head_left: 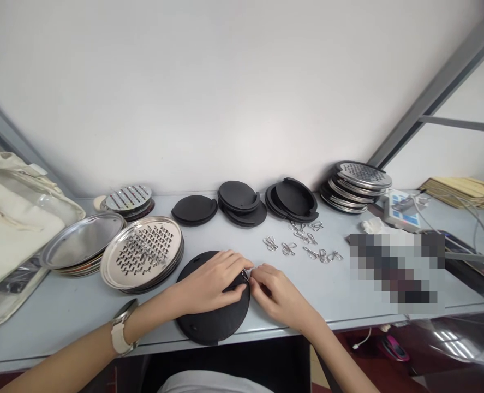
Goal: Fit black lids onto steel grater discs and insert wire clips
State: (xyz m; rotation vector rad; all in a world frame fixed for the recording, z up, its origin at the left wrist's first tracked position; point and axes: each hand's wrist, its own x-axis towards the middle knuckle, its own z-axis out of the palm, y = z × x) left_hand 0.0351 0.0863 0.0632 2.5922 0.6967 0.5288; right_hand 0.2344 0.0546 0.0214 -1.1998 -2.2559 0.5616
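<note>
A round black disc (209, 322) lies flat at the front edge of the pale table (327, 295). My left hand (211, 281) rests on top of it, fingers curled and pressing near its right rim. My right hand (276, 292) meets it there, fingertips pinched on a small metal wire clip (248, 274) at the disc's edge. Several loose wire clips (297, 243) lie scattered just beyond my right hand. A white watch is on my left wrist.
Perforated steel grater discs (143, 251) and plain steel plates (82, 240) are stacked at left, beside a white bag (12, 218). Black disc piles (242, 202) line the back; a steel disc stack (358, 183) and a small device (401, 210) stand at right.
</note>
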